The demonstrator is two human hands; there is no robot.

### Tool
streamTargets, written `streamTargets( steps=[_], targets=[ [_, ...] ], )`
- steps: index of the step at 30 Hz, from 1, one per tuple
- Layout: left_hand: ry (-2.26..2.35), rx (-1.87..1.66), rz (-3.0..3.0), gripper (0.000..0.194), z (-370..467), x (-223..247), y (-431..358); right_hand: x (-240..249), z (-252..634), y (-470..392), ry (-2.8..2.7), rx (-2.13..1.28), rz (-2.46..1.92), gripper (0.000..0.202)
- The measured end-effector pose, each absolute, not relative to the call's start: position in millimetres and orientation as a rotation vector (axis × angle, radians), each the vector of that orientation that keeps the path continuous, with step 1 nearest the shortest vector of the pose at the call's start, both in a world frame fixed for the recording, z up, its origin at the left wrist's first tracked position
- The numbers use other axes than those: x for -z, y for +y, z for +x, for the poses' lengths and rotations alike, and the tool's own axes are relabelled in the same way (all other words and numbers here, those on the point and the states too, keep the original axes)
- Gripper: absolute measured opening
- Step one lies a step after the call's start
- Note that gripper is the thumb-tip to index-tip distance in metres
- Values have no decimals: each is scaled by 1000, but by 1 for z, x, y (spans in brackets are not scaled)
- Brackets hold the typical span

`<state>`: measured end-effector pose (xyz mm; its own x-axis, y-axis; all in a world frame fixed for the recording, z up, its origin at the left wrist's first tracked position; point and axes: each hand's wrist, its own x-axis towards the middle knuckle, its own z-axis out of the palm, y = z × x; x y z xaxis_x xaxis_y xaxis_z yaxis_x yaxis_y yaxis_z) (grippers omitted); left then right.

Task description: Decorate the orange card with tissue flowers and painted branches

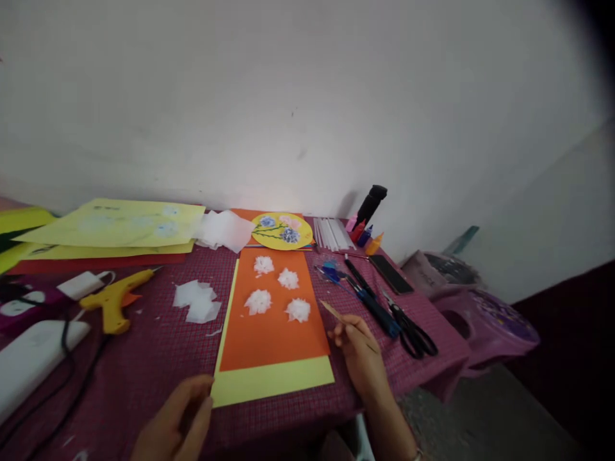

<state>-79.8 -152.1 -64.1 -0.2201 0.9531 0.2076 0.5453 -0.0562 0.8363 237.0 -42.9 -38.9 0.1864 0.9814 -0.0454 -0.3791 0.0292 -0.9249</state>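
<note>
Four white crumpled paper flowers, one of them (298, 310) at the lower right, rest on an orange sheet (273, 342). Under that sheet lies a pale yellow one (273, 383). My right hand (358, 349) is beside the orange sheet's right edge, its fingers pinching a thin tan stick (331, 311). At the yellow sheet's lower left corner is my left hand (180, 419), thumb and fingers apart, with nothing seen between them. White tissue pieces (198, 301) lie on the cloth left of the sheets.
On the left are a yellow glue gun (115, 299), a white device (41, 358) and cables. Black scissors (413, 333), a blue-handled tool (379, 314) and a phone (391, 274) lie right. Behind stand paint bottles (373, 244) and a painted yellow oval (282, 231).
</note>
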Motion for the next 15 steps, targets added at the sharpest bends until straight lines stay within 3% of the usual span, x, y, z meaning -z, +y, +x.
streamTargets(
  steps=[6, 11, 15],
  targets=[
    [1759, -960, 2483, 29, -60, 62, -107, 37, 233, -58, -866, -1167, -1020, 17],
    [1762, -809, 2578, 34, -57, 63, -104, 30, 227, -68, -913, -1261, -1007, 16],
    [1735, -810, 2528, 33, -60, 62, -105, 24, 223, -70, -1020, -1137, -1064, 13]
  ],
)
